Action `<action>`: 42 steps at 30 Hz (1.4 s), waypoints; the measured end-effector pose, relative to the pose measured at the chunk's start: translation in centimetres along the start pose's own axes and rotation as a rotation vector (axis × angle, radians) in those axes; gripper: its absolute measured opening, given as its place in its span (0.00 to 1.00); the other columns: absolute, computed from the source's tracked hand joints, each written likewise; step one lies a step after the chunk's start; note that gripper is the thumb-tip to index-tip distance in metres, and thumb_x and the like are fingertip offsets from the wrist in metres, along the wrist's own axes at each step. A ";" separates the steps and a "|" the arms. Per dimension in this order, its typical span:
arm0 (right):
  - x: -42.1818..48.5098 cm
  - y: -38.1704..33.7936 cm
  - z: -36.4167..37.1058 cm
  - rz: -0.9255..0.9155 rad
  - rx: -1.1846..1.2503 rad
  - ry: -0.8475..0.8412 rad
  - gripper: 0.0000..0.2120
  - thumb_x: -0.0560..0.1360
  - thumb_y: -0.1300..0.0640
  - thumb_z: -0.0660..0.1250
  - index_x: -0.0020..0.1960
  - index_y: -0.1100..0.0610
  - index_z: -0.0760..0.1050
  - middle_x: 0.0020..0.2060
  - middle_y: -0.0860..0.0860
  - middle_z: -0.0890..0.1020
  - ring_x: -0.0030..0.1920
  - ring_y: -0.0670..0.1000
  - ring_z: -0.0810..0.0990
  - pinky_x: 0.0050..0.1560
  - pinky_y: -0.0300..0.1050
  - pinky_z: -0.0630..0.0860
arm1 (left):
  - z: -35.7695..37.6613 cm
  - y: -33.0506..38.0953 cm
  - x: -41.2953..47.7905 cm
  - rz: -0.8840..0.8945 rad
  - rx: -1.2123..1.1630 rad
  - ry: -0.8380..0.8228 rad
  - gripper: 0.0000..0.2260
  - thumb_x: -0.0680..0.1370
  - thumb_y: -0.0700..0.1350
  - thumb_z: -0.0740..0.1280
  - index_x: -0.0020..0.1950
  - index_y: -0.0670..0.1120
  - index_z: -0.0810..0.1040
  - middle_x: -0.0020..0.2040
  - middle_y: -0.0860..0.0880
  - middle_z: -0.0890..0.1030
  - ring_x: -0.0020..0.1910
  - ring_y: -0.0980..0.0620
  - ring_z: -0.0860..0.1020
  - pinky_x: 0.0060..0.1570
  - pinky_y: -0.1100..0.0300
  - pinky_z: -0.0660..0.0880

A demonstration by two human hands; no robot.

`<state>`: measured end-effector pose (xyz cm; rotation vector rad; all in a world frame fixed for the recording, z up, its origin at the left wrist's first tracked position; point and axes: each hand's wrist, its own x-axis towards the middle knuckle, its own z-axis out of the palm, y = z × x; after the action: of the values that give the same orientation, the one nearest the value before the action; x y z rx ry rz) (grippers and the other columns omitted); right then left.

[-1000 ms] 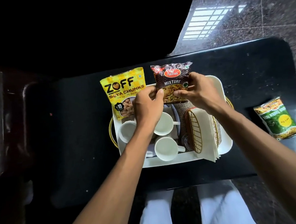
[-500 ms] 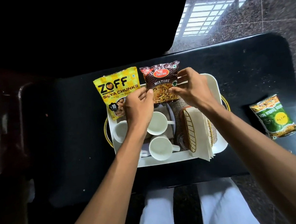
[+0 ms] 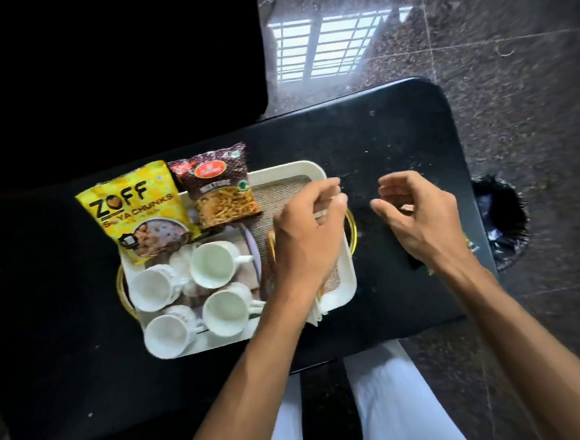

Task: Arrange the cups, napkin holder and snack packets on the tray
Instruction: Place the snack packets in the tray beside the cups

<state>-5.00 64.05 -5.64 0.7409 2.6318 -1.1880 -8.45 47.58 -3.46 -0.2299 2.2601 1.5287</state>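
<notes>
The white tray (image 3: 288, 168) sits on the black table (image 3: 395, 126). Several white cups (image 3: 216, 264) fill its left half. A yellow soya chunks packet (image 3: 137, 210) and a brown mixture packet (image 3: 223, 190) lean side by side at the tray's far edge. My left hand (image 3: 309, 239) hovers over the tray's right half with loosely curled fingers and holds nothing. It hides most of the napkin holder; only some white napkins (image 3: 317, 315) stick out below the wrist. My right hand (image 3: 419, 217) is over the table right of the tray, fingers curled and apart, empty. It covers the green packet.
The tray has gold handles (image 3: 350, 222) at both ends and a woven mat (image 3: 280, 193) inside. A dark bag (image 3: 501, 222) lies on the speckled floor off the table's right end. My white-trousered legs are under the near table edge.
Both hands have let go of the mixture packet and moved right. The packet now leans at the tray's back beside the yellow one. The view has shifted right.
</notes>
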 end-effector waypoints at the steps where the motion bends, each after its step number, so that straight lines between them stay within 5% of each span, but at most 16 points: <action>1: -0.1 1.0 -0.9 0.022 0.002 0.009 0.14 0.74 0.57 0.75 0.58 0.56 0.78 0.49 0.49 0.84 0.49 0.47 0.84 0.53 0.36 0.77 | 1.5 0.3 -0.2 0.002 0.019 -0.043 0.12 0.80 0.43 0.68 0.63 0.47 0.82 0.54 0.54 0.85 0.51 0.62 0.82 0.48 0.79 0.74; 4: -0.4 3.9 -3.2 0.063 -0.026 0.002 0.15 0.74 0.57 0.75 0.58 0.56 0.78 0.50 0.50 0.85 0.49 0.48 0.84 0.51 0.33 0.76 | 5.7 0.5 -0.6 -0.005 0.087 -0.180 0.13 0.80 0.45 0.68 0.65 0.48 0.81 0.58 0.52 0.85 0.55 0.59 0.82 0.55 0.69 0.77; 8: -0.4 7.2 -5.1 0.053 -0.111 -0.034 0.16 0.73 0.59 0.74 0.60 0.59 0.78 0.53 0.54 0.85 0.52 0.51 0.84 0.59 0.47 0.79 | 9.8 -0.2 -1.0 -0.060 0.177 -0.253 0.13 0.80 0.46 0.68 0.64 0.49 0.81 0.58 0.52 0.85 0.57 0.55 0.82 0.62 0.56 0.78; 18: -0.8 11.9 -6.8 0.061 -0.264 -0.129 0.24 0.74 0.49 0.74 0.66 0.56 0.75 0.60 0.54 0.79 0.64 0.56 0.72 0.63 0.47 0.68 | 14.7 -1.9 -2.1 -0.198 0.313 -0.160 0.12 0.80 0.47 0.68 0.63 0.50 0.79 0.58 0.49 0.78 0.43 0.60 0.77 0.55 0.59 0.77; 21: -0.8 12.8 -6.9 0.127 -0.266 -0.203 0.29 0.73 0.45 0.73 0.70 0.55 0.72 0.61 0.55 0.78 0.65 0.57 0.71 0.64 0.50 0.70 | 15.5 -2.0 -2.0 -0.295 0.235 -0.136 0.12 0.79 0.47 0.68 0.63 0.51 0.78 0.60 0.51 0.78 0.46 0.58 0.81 0.56 0.58 0.77; 24: -0.8 13.6 -6.8 0.157 -0.256 -0.256 0.30 0.73 0.43 0.72 0.70 0.55 0.72 0.58 0.56 0.80 0.63 0.58 0.72 0.62 0.52 0.72 | 16.2 -2.1 -1.9 -0.383 0.132 -0.108 0.10 0.78 0.47 0.68 0.60 0.53 0.78 0.58 0.53 0.81 0.47 0.58 0.82 0.46 0.64 0.74; 27: -0.9 13.9 -6.7 0.145 -0.260 -0.250 0.29 0.72 0.42 0.72 0.68 0.54 0.73 0.55 0.56 0.80 0.61 0.58 0.72 0.61 0.51 0.72 | 16.6 -2.2 -1.8 -0.425 0.093 -0.067 0.06 0.77 0.47 0.68 0.53 0.55 0.79 0.54 0.55 0.82 0.47 0.59 0.81 0.44 0.64 0.74; 30: -0.8 13.6 -6.8 0.134 -0.164 -0.235 0.27 0.70 0.42 0.75 0.65 0.51 0.75 0.54 0.53 0.80 0.58 0.54 0.76 0.59 0.50 0.75 | 16.6 -2.4 -1.8 -0.460 0.039 -0.048 0.05 0.77 0.46 0.69 0.48 0.57 0.77 0.52 0.53 0.82 0.52 0.50 0.83 0.56 0.51 0.79; 34: -0.4 12.4 -7.5 0.088 0.010 -0.207 0.23 0.65 0.49 0.81 0.58 0.47 0.78 0.50 0.48 0.78 0.53 0.44 0.77 0.52 0.35 0.73 | 15.5 -2.3 -2.0 -0.499 -0.049 -0.078 0.06 0.77 0.47 0.70 0.53 0.56 0.78 0.55 0.50 0.81 0.55 0.51 0.82 0.62 0.50 0.78; 37: 0.1 10.7 -8.3 -0.053 0.018 -0.195 0.25 0.64 0.55 0.82 0.59 0.49 0.79 0.51 0.49 0.79 0.51 0.42 0.77 0.52 0.26 0.70 | 13.3 -1.3 -2.1 -0.269 0.129 -0.066 0.19 0.76 0.48 0.72 0.66 0.56 0.74 0.71 0.51 0.72 0.63 0.57 0.76 0.63 0.61 0.74; 40: 0.8 8.2 -8.9 -0.248 0.036 -0.208 0.28 0.64 0.58 0.81 0.62 0.53 0.78 0.51 0.50 0.79 0.50 0.43 0.77 0.52 0.24 0.69 | 9.6 0.5 -1.5 0.188 0.443 -0.131 0.30 0.74 0.48 0.75 0.74 0.55 0.70 0.80 0.50 0.62 0.78 0.50 0.62 0.75 0.58 0.61; 42: 1.1 6.2 -8.9 -0.366 0.043 -0.212 0.32 0.64 0.58 0.81 0.65 0.56 0.75 0.51 0.50 0.79 0.50 0.44 0.78 0.53 0.28 0.70 | 7.1 1.8 -0.7 0.374 0.616 -0.280 0.32 0.72 0.49 0.77 0.75 0.52 0.71 0.78 0.48 0.66 0.79 0.47 0.62 0.77 0.53 0.59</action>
<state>-2.36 74.57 -4.13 0.1253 2.6359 -1.3288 -6.82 54.70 -3.89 0.5700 2.4902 0.8614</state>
